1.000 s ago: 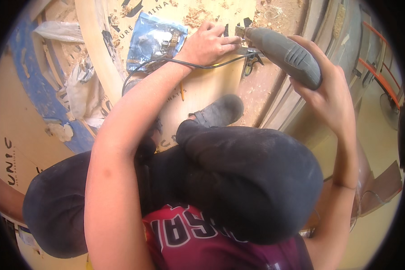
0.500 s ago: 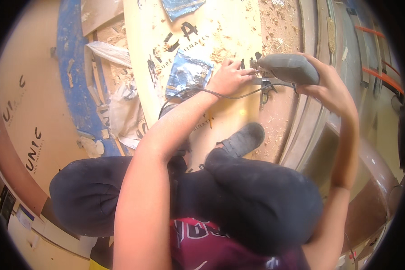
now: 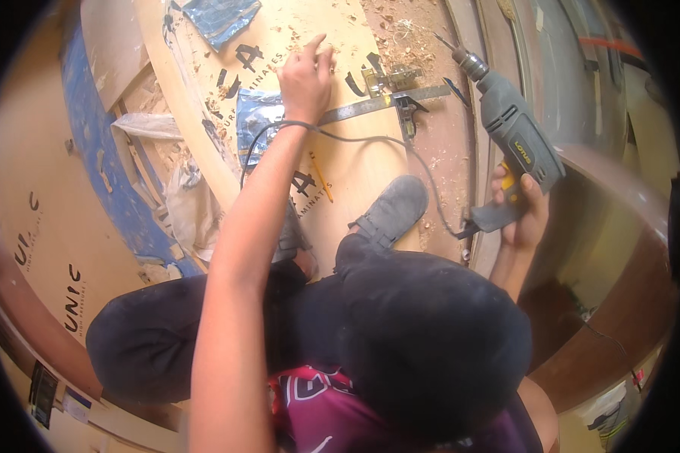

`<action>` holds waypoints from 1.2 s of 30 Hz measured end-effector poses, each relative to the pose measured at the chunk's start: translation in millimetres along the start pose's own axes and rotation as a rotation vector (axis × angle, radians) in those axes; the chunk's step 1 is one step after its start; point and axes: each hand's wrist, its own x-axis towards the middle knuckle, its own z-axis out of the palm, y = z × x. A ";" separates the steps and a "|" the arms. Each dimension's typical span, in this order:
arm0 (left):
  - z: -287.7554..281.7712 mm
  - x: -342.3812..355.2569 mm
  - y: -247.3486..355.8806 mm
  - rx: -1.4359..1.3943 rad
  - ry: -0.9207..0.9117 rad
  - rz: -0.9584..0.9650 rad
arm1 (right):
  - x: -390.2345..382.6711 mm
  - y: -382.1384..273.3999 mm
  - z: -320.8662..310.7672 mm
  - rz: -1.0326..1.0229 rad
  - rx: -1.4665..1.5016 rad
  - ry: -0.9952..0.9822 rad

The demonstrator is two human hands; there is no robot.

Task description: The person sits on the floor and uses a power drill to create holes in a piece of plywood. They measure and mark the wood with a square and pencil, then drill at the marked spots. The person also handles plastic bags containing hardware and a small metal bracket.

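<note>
My right hand (image 3: 519, 204) grips a grey power drill (image 3: 517, 132), its bit pointing up and left above the right side of the board; a dark cord runs from it under my left forearm. My left hand (image 3: 304, 79), fingers apart and slightly bent, is over the pale printed board (image 3: 378, 174), holding nothing visible. Below it lies a crumpled blue packet (image 3: 253, 121), partly hidden by my arm. At the board's right edge sit metal hardware (image 3: 389, 81), a metal rule (image 3: 351, 111) and a dark clamp (image 3: 408, 113). A yellow pencil (image 3: 321, 177) lies on the board.
A second blue packet (image 3: 215, 19), wood shavings and scraps surround the board. Blue sheeting (image 3: 102, 166) and a printed sheet (image 3: 34, 249) are at left; long boards (image 3: 468, 23) run along the right. My crossed legs and shoe (image 3: 397, 208) occupy the lower middle.
My right hand has drawn the drill away from the hardware, down to the right, tilting it upward. My left hand has left the hardware and moved up and left.
</note>
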 end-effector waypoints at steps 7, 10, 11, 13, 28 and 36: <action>11.2 -6.6 13.8 0.298 -0.034 0.203 | -22.4 48.3 -3.5 0.110 0.263 0.097; 14.9 -12.6 4.1 0.257 -0.001 0.259 | -24.5 55.6 -2.4 0.108 0.234 0.096; 17.3 -13.7 3.2 0.255 0.005 0.278 | -25.0 57.2 -5.1 0.107 0.231 0.085; 16.2 -12.2 -0.9 0.263 0.024 0.315 | -22.0 58.4 -4.1 0.108 0.231 0.052; 50.7 -105.6 80.2 -1.545 -0.277 -0.912 | -62.8 8.6 18.2 0.238 -0.394 0.094; 68.5 -112.7 68.8 -1.818 -0.324 -0.930 | -67.3 8.0 18.0 0.273 -0.407 0.124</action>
